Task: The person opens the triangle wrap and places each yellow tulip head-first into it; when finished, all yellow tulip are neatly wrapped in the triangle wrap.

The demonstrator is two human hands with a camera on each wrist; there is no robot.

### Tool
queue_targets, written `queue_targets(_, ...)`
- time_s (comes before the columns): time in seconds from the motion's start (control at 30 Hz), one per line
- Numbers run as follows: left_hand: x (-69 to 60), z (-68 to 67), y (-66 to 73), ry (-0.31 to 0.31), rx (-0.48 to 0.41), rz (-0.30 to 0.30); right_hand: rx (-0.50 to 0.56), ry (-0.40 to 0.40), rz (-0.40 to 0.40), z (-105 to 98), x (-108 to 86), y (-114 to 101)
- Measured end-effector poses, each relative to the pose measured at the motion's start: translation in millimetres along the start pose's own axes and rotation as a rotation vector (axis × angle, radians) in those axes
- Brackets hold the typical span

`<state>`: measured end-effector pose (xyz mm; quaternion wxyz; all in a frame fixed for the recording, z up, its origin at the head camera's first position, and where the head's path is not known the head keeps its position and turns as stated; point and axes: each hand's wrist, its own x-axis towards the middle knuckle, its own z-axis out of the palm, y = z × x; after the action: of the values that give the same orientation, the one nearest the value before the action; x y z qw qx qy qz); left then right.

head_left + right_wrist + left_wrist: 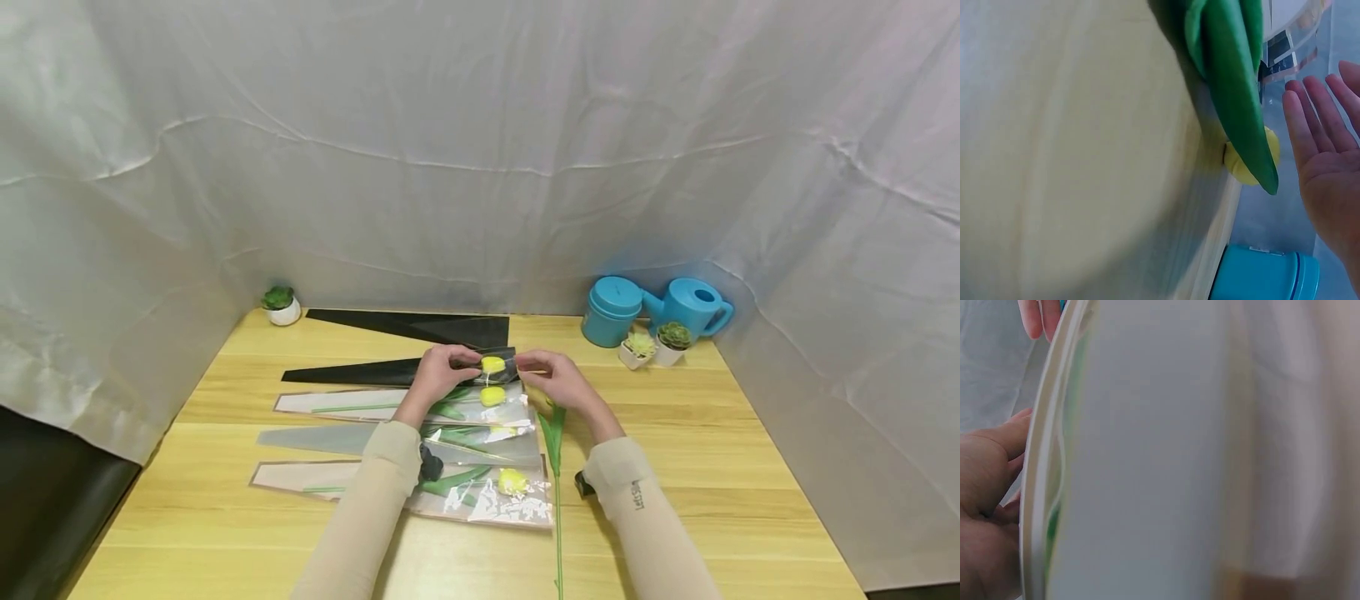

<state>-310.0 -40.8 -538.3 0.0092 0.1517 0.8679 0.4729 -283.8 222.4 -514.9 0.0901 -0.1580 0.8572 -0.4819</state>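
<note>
In the head view my left hand (441,373) is at a black-backed clear sleeve (367,372), thumb and fingertips by a yellow tulip head (492,365). Whether they pinch the flower or the film is unclear. My right hand (557,379) is at the sleeve's wide end; its fingers look straight in the right wrist view. Beneath that hand lies a loose tulip, its green leaves (553,437) and stem pointing toward me. The right wrist view shows its leaf (1232,87) and yellow head (1250,164) close up. Blurred pale film (1147,450) fills most of the left wrist view.
Several sleeved yellow tulips lie in rows, the nearest sleeve (525,510) pink-edged. Another black sleeve (450,325) is at the back. A blue canister (611,312), a blue watering can (686,304) and two small succulents stand back right. One potted succulent (282,308) stands back left.
</note>
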Motion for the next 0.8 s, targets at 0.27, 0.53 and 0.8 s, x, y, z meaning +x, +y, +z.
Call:
queue_targets(0.27,-0.5,1.5,0.5,-0.002,0.018,0.002,0.002,0.001,0.018,2.7,-0.2,0.2)
queue_targets(0.53,0.0,2.4,0.7,-0.002,0.010,-0.020,0.001,0.008,0.013,3.0,-1.0,-0.2)
queue_targets(0.8,-1.0,1.4,2.1,-0.001,-0.008,-0.011,-0.005,0.018,0.021,1.0,-4.0,-2.2)
